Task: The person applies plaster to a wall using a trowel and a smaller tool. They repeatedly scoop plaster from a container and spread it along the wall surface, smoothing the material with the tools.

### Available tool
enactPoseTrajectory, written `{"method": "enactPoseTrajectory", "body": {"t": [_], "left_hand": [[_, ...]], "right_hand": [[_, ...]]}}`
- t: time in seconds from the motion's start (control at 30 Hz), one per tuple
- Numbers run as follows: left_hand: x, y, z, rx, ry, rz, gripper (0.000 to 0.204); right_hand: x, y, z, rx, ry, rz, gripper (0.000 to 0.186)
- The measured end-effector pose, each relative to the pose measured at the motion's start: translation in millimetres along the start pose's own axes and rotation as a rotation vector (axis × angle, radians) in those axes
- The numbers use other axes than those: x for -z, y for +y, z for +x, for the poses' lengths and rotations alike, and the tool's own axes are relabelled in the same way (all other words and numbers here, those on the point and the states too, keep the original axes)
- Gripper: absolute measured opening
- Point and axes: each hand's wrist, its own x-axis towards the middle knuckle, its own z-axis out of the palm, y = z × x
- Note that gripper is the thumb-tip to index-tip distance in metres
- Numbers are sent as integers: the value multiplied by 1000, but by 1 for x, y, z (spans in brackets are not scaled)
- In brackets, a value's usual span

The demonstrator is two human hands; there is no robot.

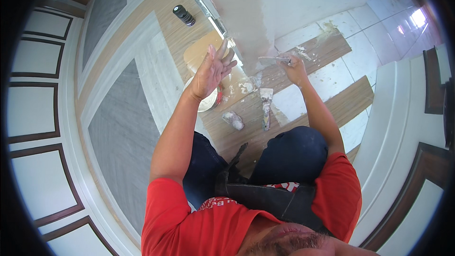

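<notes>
My left hand (214,72) is raised with its fingers spread and nothing in it, close to the wall's lower corner. Beneath it, partly hidden by the wrist, stands a round tub (207,104) of white paste. My right hand (295,70) grips a putty knife (274,60), its paste-smeared blade pointing left toward the foot of the wall (251,23). A second putty knife (266,106), caked with white, lies on the floor between my arms. To its left rests a whitish, smeared lump (233,120) whose kind I cannot make out.
A black bottle (184,15) stands at the far left of the wall edge. Wood-look planks (327,50) lie over white tiles (365,16) on the right. A tan, smeared sheet (196,52) lies under my left hand. Panelled walls (35,109) rise on both sides.
</notes>
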Motion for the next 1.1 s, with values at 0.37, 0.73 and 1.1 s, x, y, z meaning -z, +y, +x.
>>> {"method": "enactPoseTrajectory", "body": {"t": [0.37, 0.73, 1.1], "left_hand": [[3, 1, -1, 21, -15, 2, 112], [-1, 4, 0, 19, -15, 14, 111], [0, 5, -3, 28, -16, -7, 112]], "right_hand": [[23, -7, 16, -11, 192, 29, 24], [-17, -16, -21, 671, -23, -435, 37], [12, -61, -1, 799, 182, -351, 37]]}}
